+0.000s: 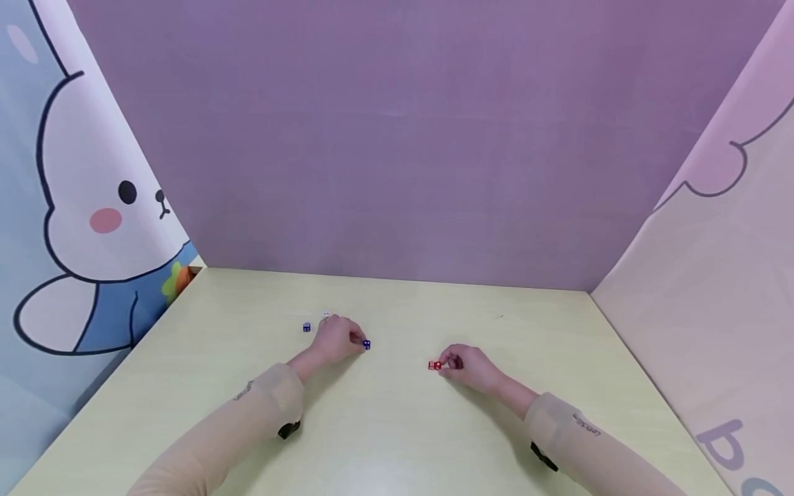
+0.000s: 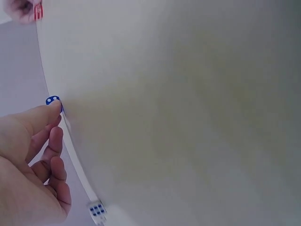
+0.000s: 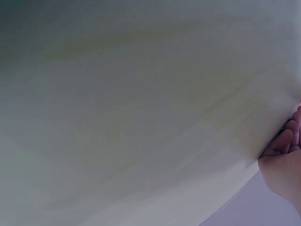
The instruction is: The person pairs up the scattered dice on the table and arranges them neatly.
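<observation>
My left hand pinches a blue die with white pips between thumb and finger, low over the table, as the left wrist view also shows. Behind that hand, partly hidden, lies a white die; its pips look blue in the left wrist view. A second blue die sits to the left of it. To the right, my right hand holds a red die by its fingertips. Another red die appears right against it on the left. In the right wrist view the fingertips run out of frame.
The pale wooden table ends at a purple backdrop. Printed panels stand on both sides, one with a cartoon rabbit. A small dark mark shows on the tabletop at the back right.
</observation>
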A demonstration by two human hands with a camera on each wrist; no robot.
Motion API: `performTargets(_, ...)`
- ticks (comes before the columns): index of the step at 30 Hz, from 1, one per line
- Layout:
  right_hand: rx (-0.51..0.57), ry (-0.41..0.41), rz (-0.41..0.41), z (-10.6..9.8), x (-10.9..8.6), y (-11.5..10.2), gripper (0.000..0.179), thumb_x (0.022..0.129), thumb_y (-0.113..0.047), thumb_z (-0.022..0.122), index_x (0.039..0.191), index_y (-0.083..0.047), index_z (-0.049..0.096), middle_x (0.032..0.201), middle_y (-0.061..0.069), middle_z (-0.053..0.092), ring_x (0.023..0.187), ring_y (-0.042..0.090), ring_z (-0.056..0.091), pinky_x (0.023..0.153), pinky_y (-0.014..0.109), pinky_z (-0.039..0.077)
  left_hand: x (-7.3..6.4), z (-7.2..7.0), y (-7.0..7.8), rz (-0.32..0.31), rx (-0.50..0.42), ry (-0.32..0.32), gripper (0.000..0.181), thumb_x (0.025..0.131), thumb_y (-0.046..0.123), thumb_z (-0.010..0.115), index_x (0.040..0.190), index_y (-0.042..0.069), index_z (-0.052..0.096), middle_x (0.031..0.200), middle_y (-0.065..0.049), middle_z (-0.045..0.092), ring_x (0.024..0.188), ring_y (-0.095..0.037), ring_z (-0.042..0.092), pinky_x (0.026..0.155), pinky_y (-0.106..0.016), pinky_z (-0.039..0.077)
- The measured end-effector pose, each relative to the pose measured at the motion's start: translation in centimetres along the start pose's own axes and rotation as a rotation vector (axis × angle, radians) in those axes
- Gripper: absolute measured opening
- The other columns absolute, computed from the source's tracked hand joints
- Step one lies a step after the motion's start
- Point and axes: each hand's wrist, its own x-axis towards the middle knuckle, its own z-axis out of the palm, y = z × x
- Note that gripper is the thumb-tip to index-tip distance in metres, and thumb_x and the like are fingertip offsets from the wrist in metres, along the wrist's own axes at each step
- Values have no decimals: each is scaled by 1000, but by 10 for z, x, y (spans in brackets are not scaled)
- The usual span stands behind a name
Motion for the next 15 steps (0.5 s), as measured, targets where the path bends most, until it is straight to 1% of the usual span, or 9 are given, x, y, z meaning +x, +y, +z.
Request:
performTargets(3, 10, -15, 15, -2, -1, 0, 12, 83, -10, 70, 93, -9, 64, 73, -4, 51, 66, 9, 44, 59, 19, 39, -6, 2, 10, 8, -21, -27, 13, 70, 20, 82, 80, 19, 74, 73, 10, 67, 81, -15, 52, 84, -45, 35)
performTargets(5, 14, -26, 23, -4, -1, 0, 12, 83, -11, 70, 93, -9, 64, 73, -3, 51, 67, 9, 44, 59, 19, 38, -9, 4, 16, 24, -24, -39, 13, 70, 20, 82, 80, 19, 74, 73, 10, 67, 80, -14, 50, 80, -43, 35)
performTargets(11, -3, -25, 33, -9, -4, -3, 14, 83, -11, 71, 94, -7, 64, 74, -2, 53, 67, 10, 45, 59, 20, 39, -19, 11, 36, 63, -42, -68, 13, 70, 18, 81, 80, 19, 74, 71, 11, 64, 79, -13, 46, 81, -43, 33)
performTargets(15, -30, -19, 31, -10, -9, -3, 14, 81, -9, 72, 92, -6, 64, 73, -3, 53, 67, 9, 46, 59, 19, 40, -23, 18, 50, 81, -52, -88, 13, 71, 18, 81, 81, 18, 74, 71, 11, 63, 79, -13, 46, 81, -42, 33)
